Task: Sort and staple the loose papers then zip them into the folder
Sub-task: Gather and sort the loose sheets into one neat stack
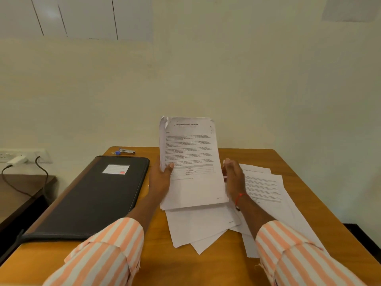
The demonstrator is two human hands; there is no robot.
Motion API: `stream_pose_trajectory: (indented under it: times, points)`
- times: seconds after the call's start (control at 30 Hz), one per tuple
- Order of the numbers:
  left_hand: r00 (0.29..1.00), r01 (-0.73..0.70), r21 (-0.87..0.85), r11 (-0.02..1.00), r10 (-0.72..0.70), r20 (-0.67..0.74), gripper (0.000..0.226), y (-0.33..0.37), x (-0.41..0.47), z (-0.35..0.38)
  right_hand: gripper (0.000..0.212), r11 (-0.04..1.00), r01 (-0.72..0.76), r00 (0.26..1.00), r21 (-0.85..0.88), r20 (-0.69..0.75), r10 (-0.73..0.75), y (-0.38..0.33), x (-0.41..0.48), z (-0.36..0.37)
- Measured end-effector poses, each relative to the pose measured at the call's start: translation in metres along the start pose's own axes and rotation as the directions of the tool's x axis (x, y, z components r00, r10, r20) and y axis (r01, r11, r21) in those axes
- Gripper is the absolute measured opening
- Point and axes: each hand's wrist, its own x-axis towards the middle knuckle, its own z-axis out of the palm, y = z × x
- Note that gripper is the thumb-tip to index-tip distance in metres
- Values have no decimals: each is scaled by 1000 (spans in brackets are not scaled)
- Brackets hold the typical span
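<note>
I hold a stack of printed papers [191, 162] upright above the wooden table [156, 250]. My left hand [161, 178] grips the stack's left edge, thumb on the front page. At the stack's right edge my right hand [234, 178] touches it, and its fingers are hidden behind the sheets. More loose papers [266, 188] lie spread on the table under and to the right of the stack. A closed black zip folder [92, 199] with a white label lies to the left. Beyond the folder, a small stapler [126, 151] sits near the table's far edge.
A cream wall stands right behind the table. At the left there is a lower dark side table [18, 193] with black cables and a wall socket strip [18, 155]. Bare wood shows at the table's near edge between my sleeves.
</note>
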Motion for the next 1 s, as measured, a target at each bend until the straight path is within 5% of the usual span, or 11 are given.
stream_pose_trajectory:
  times: [0.1, 0.2, 0.33, 0.43, 0.5, 0.57, 0.67, 0.83, 0.9, 1.0]
  points:
    - [997, 54, -42, 998, -52, 52, 33, -8, -2, -7, 28, 993, -48, 997, -107, -66, 41, 4, 12, -27]
    - [990, 123, -27, 992, -120, 71, 35, -19, -4, -13, 15, 860, -170, 970, -481, -236, 60, 14, 25, -61]
    - [983, 168, -40, 985, -165, 82, 36, -36, -3, -15, 30, 777, -221, 956, -589, -289, 52, 28, 29, -93]
    - [974, 204, -36, 978, -199, 111, 32, -43, -1, -9, 32, 937, -80, 995, -341, 25, 94, 23, 18, -74]
    - [969, 206, -32, 978, -200, 142, 28, -44, -1, -3, 43, 986, -158, 955, -56, 247, 167, 15, 11, -49]
    - [966, 203, -52, 978, -191, 172, 28, -41, -2, 2, 48, 983, -177, 915, 46, 376, 147, 12, 5, -27]
    - [974, 190, -85, 978, -177, 144, 29, -33, -4, 5, 35, 997, -72, 950, 20, 307, 62, 19, 1, -10]
    - [968, 245, -65, 967, -247, -34, 25, -30, -2, 4, 32, 989, -116, 969, 91, 231, 92, 32, -1, -8]
    - [959, 265, -147, 953, -276, -60, 12, -32, -1, 3, 29, 982, -130, 973, 137, 208, 100, 34, -1, -10]
    - [955, 270, -266, 925, -292, -46, 21, -34, 0, -1, 25, 972, -143, 982, 189, 150, 115, 36, 0, -12]
